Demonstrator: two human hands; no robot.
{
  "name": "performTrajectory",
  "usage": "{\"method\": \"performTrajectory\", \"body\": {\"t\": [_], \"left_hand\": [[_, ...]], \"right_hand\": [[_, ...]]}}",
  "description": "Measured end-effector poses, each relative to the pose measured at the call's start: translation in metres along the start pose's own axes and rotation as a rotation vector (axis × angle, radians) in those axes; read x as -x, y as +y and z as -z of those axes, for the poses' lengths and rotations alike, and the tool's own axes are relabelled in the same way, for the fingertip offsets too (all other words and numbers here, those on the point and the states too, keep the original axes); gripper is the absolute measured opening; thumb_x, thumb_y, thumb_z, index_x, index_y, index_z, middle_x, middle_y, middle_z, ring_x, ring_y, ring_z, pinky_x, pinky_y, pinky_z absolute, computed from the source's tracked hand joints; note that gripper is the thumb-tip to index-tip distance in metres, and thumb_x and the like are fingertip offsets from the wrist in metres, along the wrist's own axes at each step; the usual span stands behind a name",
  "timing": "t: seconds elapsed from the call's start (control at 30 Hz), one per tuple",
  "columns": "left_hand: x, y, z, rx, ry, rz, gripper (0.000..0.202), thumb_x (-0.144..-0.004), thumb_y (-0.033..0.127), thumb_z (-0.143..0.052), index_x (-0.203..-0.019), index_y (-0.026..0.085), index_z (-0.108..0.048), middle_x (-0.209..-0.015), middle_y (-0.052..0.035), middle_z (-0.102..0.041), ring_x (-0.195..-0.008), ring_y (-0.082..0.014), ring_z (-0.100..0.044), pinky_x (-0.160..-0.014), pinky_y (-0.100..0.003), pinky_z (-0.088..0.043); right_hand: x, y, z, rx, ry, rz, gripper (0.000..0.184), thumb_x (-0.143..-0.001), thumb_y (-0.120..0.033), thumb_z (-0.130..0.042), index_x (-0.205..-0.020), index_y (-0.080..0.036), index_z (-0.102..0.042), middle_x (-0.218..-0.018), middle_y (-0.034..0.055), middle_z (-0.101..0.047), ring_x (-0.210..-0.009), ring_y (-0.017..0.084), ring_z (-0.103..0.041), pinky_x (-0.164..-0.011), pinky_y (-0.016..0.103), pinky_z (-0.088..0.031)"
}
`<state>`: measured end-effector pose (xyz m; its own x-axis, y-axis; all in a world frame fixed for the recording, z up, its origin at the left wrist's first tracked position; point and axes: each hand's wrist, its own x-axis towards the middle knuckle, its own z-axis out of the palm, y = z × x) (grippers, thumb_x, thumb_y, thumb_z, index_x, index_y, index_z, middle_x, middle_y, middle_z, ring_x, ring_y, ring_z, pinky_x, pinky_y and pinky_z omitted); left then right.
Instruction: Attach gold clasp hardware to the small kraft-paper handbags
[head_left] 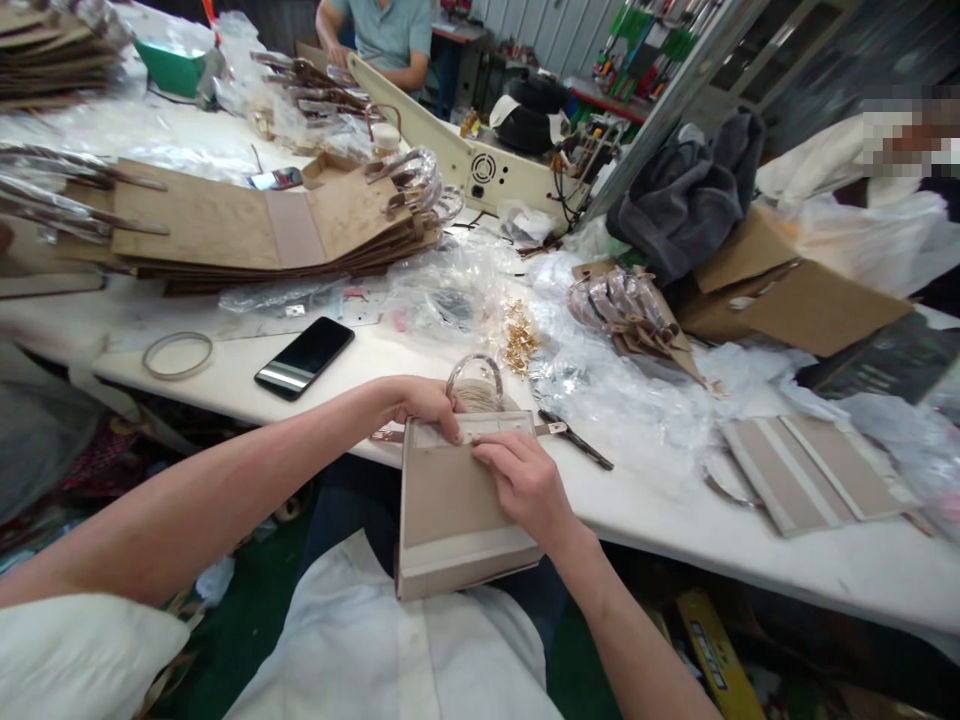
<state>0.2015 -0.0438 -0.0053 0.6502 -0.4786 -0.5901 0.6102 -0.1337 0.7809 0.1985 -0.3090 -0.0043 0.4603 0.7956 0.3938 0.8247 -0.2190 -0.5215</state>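
Note:
A beige handbag [450,510] leans against the table's front edge, over my lap, with a plastic-wrapped round handle [475,375] at its top. My left hand [424,403] grips the bag's upper left rim, fingers curled and pinched on it. My right hand [525,480] presses on the bag's front near the top edge, fingers bent against the flap. A thin strap [551,429] sticks out sideways from the bag's top on the right. A dark tool [576,441] lies on the table just right of my hands.
A black phone [304,357] and a ring [178,354] lie left on the white table [660,500]. Gold fittings [519,340], crumpled plastic, flat beige panels [810,480] and stacked brown bags [262,225] surround the spot. Another person [382,40] sits at the far side.

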Motion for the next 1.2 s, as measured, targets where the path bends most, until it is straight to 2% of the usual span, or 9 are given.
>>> {"method": "performTrajectory", "body": {"t": [0.1,0.2,0.3,0.37,0.43,0.63,0.73,0.9,1.2], "left_hand": [[0.001,0.002,0.0,-0.015,0.009,0.011,0.037,-0.05,0.022,-0.092,-0.085,0.016,-0.084,-0.075,-0.0041,-0.081,-0.064,-0.0213,-0.071,-0.056,-0.028,-0.059],[0.003,0.004,-0.001,-0.008,0.023,0.025,0.042,-0.049,0.022,-0.092,-0.09,0.016,-0.085,-0.076,-0.0041,-0.082,-0.063,-0.0208,-0.071,-0.054,-0.027,-0.058],[0.003,0.004,-0.002,-0.001,0.032,0.048,0.046,-0.048,0.021,-0.093,-0.094,0.016,-0.085,-0.08,-0.0052,-0.083,-0.062,-0.0207,-0.071,-0.053,-0.027,-0.058],[0.003,0.004,-0.003,-0.005,0.047,0.053,0.047,-0.048,0.021,-0.094,-0.093,0.015,-0.084,-0.079,-0.0055,-0.083,-0.062,-0.0208,-0.071,-0.053,-0.027,-0.058],[0.002,0.003,-0.003,-0.011,0.062,0.046,0.047,-0.048,0.022,-0.095,-0.093,0.015,-0.083,-0.079,-0.0052,-0.082,-0.062,-0.0205,-0.072,-0.053,-0.027,-0.058],[0.002,-0.001,-0.002,-0.038,0.079,0.02,0.045,-0.05,0.024,-0.095,-0.092,0.016,-0.083,-0.082,-0.0051,-0.083,-0.067,-0.0219,-0.074,-0.054,-0.027,-0.058],[0.001,-0.001,-0.001,-0.043,0.093,0.026,0.047,-0.05,0.023,-0.095,-0.095,0.017,-0.083,-0.082,-0.0049,-0.083,-0.069,-0.0232,-0.075,-0.056,-0.028,-0.06],[0.002,0.0,-0.002,-0.042,0.098,0.037,0.048,-0.049,0.023,-0.095,-0.095,0.016,-0.083,-0.083,-0.0055,-0.083,-0.067,-0.0231,-0.074,-0.054,-0.029,-0.06],[0.003,0.002,-0.003,-0.042,0.089,0.007,0.04,-0.05,0.022,-0.093,-0.089,0.016,-0.084,-0.082,-0.0055,-0.083,-0.069,-0.023,-0.074,-0.055,-0.028,-0.059]], "right_hand": [[-0.003,0.001,0.008,-0.114,-0.019,-0.073,0.028,-0.11,-0.014,-0.056,-0.116,-0.027,-0.08,-0.12,0.0071,-0.082,-0.113,0.027,-0.075,-0.1,0.046,-0.06],[-0.01,0.002,0.024,-0.272,-0.011,-0.175,0.025,-0.109,-0.017,-0.061,-0.115,-0.028,-0.082,-0.122,0.0052,-0.081,-0.115,0.025,-0.076,-0.104,0.042,-0.06],[-0.019,0.002,0.037,-0.241,-0.004,-0.202,0.025,-0.107,-0.018,-0.063,-0.115,-0.029,-0.085,-0.117,0.0062,-0.078,-0.111,0.024,-0.074,-0.1,0.04,-0.059],[-0.026,0.002,0.04,-0.192,-0.055,-0.192,0.028,-0.106,-0.015,-0.064,-0.115,-0.029,-0.086,-0.109,0.0061,-0.077,-0.104,0.024,-0.073,-0.094,0.038,-0.058],[-0.032,0.003,0.039,-0.175,-0.122,-0.176,0.032,-0.104,-0.01,-0.063,-0.118,-0.028,-0.086,-0.105,0.0055,-0.076,-0.1,0.023,-0.072,-0.091,0.037,-0.056],[-0.044,0.004,0.034,-0.07,-0.278,-0.132,0.044,-0.102,0.001,-0.056,-0.124,-0.026,-0.082,-0.112,0.0066,-0.075,-0.102,0.022,-0.07,-0.091,0.035,-0.053],[-0.049,0.002,0.034,-0.037,-0.273,-0.15,0.036,-0.102,-0.002,-0.061,-0.126,-0.024,-0.079,-0.114,0.0069,-0.077,-0.103,0.023,-0.071,-0.09,0.034,-0.053],[-0.052,0.001,0.032,0.025,-0.269,-0.151,0.027,-0.101,0.0,-0.062,-0.107,-0.02,-0.08,-0.109,0.0061,-0.076,-0.099,0.022,-0.071,-0.087,0.033,-0.051],[-0.047,0.002,0.026,0.13,-0.26,-0.121,0.028,-0.103,-0.005,-0.063,-0.111,-0.024,-0.082,-0.104,0.0048,-0.073,-0.092,0.021,-0.068,-0.081,0.032,-0.051]]}}
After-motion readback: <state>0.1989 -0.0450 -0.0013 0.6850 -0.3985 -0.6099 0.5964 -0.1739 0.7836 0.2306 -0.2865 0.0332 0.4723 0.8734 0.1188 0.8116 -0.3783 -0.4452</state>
